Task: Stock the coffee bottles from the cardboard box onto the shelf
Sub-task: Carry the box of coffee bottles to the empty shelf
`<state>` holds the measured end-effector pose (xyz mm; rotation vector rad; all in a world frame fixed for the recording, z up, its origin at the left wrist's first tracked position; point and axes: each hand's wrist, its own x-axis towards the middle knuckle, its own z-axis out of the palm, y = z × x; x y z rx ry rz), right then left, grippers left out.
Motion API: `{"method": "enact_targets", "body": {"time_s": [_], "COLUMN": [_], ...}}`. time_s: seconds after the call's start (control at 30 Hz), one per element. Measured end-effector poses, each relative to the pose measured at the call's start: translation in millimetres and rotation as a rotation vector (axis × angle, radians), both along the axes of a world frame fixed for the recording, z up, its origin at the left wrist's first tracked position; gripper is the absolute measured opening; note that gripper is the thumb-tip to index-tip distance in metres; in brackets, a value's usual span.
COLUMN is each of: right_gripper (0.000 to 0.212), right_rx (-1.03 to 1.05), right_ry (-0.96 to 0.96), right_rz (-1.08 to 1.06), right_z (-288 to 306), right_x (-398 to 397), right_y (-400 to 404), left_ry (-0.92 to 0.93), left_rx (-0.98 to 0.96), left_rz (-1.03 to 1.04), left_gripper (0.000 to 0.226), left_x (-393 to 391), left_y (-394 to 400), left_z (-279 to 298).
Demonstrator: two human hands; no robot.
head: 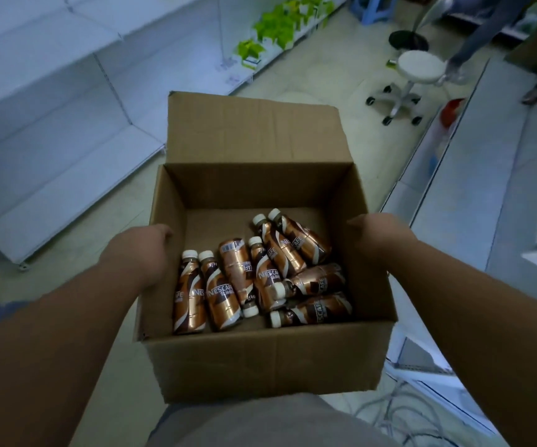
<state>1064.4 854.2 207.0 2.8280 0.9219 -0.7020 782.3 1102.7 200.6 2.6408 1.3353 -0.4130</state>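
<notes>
An open cardboard box [260, 359] is held up in front of me, its far flap standing open. Inside lie several brown and copper coffee bottles [225, 295] with white caps, jumbled on their sides toward the near half. My left hand [138, 253] grips the box's left wall from outside, fingers hidden behind the cardboard. My right hand [380, 243] grips the right wall the same way. White shelves [51, 124] run along the left.
A white rolling stool [418, 69] stands on the floor ahead right, with another person's arm [483, 37] reaching near it. Green and white packs [276, 27] fill a far shelf. A white counter [502, 172] runs along the right. Cables [405, 411] lie on the floor near my feet.
</notes>
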Motion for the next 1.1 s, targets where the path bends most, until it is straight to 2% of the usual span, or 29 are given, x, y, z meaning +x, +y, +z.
{"method": "enact_targets", "body": {"time_s": [0.17,0.33,0.57,0.9,1.1], "right_gripper": [0.057,0.059,0.061,0.059,0.057], "right_rx": [0.046,0.042,0.047,0.057,-0.008], "right_ry": [-0.031,-0.021,0.005,-0.024,0.003], "right_rz": [-0.145,-0.266,-0.324,-0.352,-0.417], "right_z": [3.5,18.2,12.7,30.1,11.9], "right_x": [55.7,120.3,259.3,476.5,591.2], "right_y": [64.0,103.9,142.3,195.1,229.8], "left_ry": [-0.012,0.005,0.007,-0.001,0.000], "left_rx": [-0.007,0.008,0.000,-0.018,-0.053], "left_rz": [-0.126,-0.248,-0.309,-0.368,-0.460], "left_gripper": [0.053,0.054,0.049,0.049,0.052], "left_x": [91.8,194.4,356.6,578.8,727.7], "left_y": [101.6,169.9,217.3,283.2,333.3], "left_z": [8.8,29.4,21.5,42.8,17.4]}}
